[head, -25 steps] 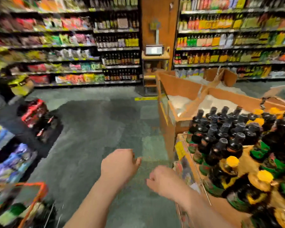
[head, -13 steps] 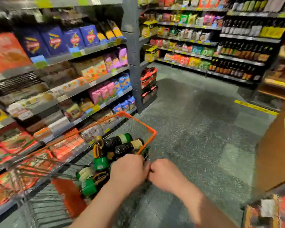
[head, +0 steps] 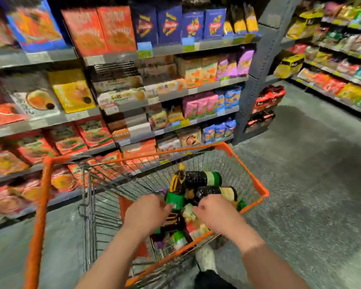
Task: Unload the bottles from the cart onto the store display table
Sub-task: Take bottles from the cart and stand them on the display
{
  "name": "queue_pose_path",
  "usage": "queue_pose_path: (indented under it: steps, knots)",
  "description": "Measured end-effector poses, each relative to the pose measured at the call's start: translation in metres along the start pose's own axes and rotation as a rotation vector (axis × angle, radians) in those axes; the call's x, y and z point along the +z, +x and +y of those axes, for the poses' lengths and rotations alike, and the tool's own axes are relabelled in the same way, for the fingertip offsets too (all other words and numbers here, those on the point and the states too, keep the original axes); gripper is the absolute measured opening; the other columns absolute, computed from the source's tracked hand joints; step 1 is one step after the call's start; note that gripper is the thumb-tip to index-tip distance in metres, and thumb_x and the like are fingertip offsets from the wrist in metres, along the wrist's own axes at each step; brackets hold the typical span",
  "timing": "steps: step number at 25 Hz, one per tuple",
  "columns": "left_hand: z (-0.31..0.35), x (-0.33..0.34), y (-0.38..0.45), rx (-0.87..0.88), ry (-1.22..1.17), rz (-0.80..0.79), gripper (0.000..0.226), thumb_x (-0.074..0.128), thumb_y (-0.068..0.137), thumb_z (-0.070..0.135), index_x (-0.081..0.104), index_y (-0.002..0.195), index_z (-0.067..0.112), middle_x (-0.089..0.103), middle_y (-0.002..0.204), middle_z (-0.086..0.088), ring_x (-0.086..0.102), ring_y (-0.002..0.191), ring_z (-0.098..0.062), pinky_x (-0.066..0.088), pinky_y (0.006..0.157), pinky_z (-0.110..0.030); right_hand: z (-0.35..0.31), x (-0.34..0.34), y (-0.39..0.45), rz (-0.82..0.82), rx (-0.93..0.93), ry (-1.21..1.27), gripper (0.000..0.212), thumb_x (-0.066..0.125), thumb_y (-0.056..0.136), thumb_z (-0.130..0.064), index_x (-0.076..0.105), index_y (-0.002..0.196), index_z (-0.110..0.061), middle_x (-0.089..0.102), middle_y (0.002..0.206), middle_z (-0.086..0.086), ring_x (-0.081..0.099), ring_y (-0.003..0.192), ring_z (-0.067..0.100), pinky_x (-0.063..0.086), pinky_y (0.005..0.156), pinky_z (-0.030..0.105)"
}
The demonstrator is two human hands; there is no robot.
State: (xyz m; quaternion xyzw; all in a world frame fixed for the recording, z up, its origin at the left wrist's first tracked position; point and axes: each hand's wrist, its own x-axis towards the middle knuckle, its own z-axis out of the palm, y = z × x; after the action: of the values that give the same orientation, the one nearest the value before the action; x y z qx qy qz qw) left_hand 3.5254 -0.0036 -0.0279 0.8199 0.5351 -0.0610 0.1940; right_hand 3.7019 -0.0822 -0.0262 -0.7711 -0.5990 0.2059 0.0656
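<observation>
Since half a second ago your view has swung further left and down, and both hands have pushed deeper into the cart (head: 247,171), the left hand (head: 147,211) and right hand (head: 216,213) now over the heap of bottles (head: 202,185) lying on their sides just beyond your knuckles. Both sets of fingers curl downward, but whether they grip anything you cannot tell, since the backs of your hands hide them. Grab blind and a smooth bottle could slip or knock its neighbours, and the display table is out of sight beyond the shelves (head: 175,88).
</observation>
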Motion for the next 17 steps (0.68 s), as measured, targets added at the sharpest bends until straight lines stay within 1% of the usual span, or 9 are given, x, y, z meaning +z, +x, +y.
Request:
queue_pose_path:
  steps: [2,4,7,9,10,12,14,16,17]
  knots:
    - [-0.001,-0.005,0.033,-0.061,-0.028,0.030,0.042,0.049,0.091,0.057,0.070,0.094,0.021,0.070,0.095,-0.006,0.066,0.097,-0.027,0.052,0.074,-0.033,0.014,-0.004,0.037,-0.013,-0.005,0.012,0.043,0.047,0.088,-0.043,0.055,0.062,-0.010,0.060,0.068,0.008,0.059,0.073,0.027,0.042,0.063,0.031]
    - [0.006,-0.008,0.070,-0.115,-0.048,0.051,0.043,0.049,0.092,0.054,0.071,0.092,0.017,0.071,0.097,-0.009,0.066,0.098,-0.029,0.051,0.075,-0.033,0.033,-0.007,0.078,-0.007,-0.038,-0.011,0.044,0.046,0.087,-0.043,0.056,0.063,-0.007,0.060,0.068,0.009,0.060,0.073,0.027,0.038,0.058,0.032]
    - [0.019,-0.004,0.129,-0.219,-0.083,0.032,0.041,0.051,0.093,0.050,0.072,0.086,0.016,0.071,0.092,-0.008,0.066,0.095,-0.027,0.051,0.073,-0.032,0.061,-0.019,0.139,-0.033,-0.102,-0.067,0.047,0.044,0.093,-0.041,0.046,0.056,-0.012,0.047,0.056,0.001,0.053,0.064,0.022,0.030,0.055,0.031]
    - [0.018,0.011,0.165,-0.281,-0.117,0.009,0.041,0.051,0.092,0.049,0.071,0.082,0.015,0.071,0.089,-0.009,0.067,0.091,-0.028,0.052,0.071,-0.033,0.075,-0.023,0.172,-0.040,-0.136,-0.091,0.048,0.040,0.097,-0.040,0.041,0.055,-0.016,0.041,0.053,-0.001,0.046,0.057,0.018,0.027,0.052,0.032]
    - [0.018,0.022,0.181,-0.303,-0.131,0.003,0.039,0.051,0.092,0.047,0.070,0.083,0.015,0.070,0.089,-0.009,0.067,0.091,-0.029,0.053,0.071,-0.034,0.081,-0.021,0.185,-0.044,-0.142,-0.097,0.048,0.039,0.098,-0.040,0.040,0.056,-0.017,0.041,0.054,-0.002,0.044,0.056,0.018,0.027,0.052,0.032]
    - [0.018,0.045,0.214,-0.332,-0.125,-0.040,0.035,0.049,0.093,0.044,0.070,0.088,0.016,0.070,0.093,-0.008,0.066,0.091,-0.030,0.054,0.072,-0.035,0.093,-0.009,0.215,-0.075,-0.134,-0.095,0.046,0.037,0.098,-0.041,0.043,0.059,-0.017,0.043,0.058,-0.004,0.048,0.062,0.020,0.030,0.055,0.031]
    - [0.016,0.069,0.244,-0.354,-0.129,-0.105,0.026,0.049,0.093,0.035,0.068,0.089,0.018,0.068,0.095,-0.007,0.064,0.091,-0.030,0.051,0.071,-0.034,0.101,0.010,0.241,-0.115,-0.155,-0.116,0.041,0.036,0.098,-0.041,0.047,0.066,-0.018,0.042,0.061,-0.006,0.054,0.071,0.022,0.032,0.056,0.030]
    - [0.009,0.095,0.271,-0.363,-0.121,-0.160,0.018,0.050,0.091,0.028,0.064,0.090,0.017,0.066,0.099,-0.008,0.063,0.091,-0.030,0.048,0.069,-0.034,0.105,0.037,0.262,-0.170,-0.186,-0.132,0.040,0.037,0.098,-0.041,0.046,0.066,-0.018,0.039,0.059,-0.007,0.057,0.073,0.023,0.033,0.055,0.029]
    - [0.005,0.110,0.283,-0.367,-0.113,-0.178,0.017,0.052,0.091,0.029,0.065,0.096,0.018,0.066,0.102,-0.008,0.064,0.092,-0.030,0.046,0.068,-0.033,0.107,0.052,0.270,-0.191,-0.198,-0.131,0.040,0.037,0.097,-0.040,0.047,0.065,-0.018,0.042,0.059,-0.006,0.058,0.072,0.023,0.035,0.055,0.029]
